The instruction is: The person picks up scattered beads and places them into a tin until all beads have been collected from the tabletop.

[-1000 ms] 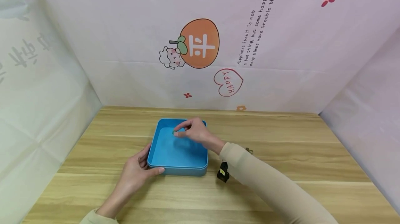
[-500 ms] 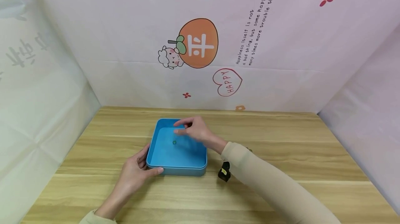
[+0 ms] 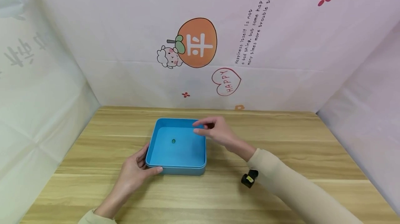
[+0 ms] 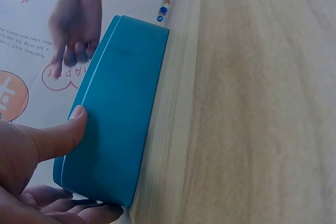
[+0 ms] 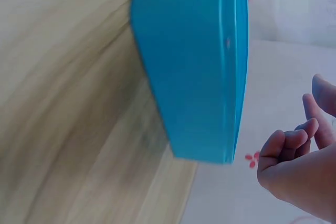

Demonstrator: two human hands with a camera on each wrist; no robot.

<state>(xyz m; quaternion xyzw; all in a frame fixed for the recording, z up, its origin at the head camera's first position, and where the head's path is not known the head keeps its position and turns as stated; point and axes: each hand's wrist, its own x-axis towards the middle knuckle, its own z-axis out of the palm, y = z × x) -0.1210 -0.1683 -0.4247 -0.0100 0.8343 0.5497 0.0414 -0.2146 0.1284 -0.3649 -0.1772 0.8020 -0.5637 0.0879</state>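
The blue box (image 3: 176, 171) was rested on the wooden table (image 3: 184, 196) and was clasped by the left hand (image 3: 133, 173), its thumb laid along the box's near wall and its fingers bent around the box's left side. Near the box's far right corner, above the rim, the right hand (image 3: 218, 132) was held with thumb and index finger parted and the other fingers curled. On the box's floor, left of the middle, a green marble (image 3: 173, 141) was seen. Past the box's right side, other marbles (image 4: 163, 11) were glimpsed.
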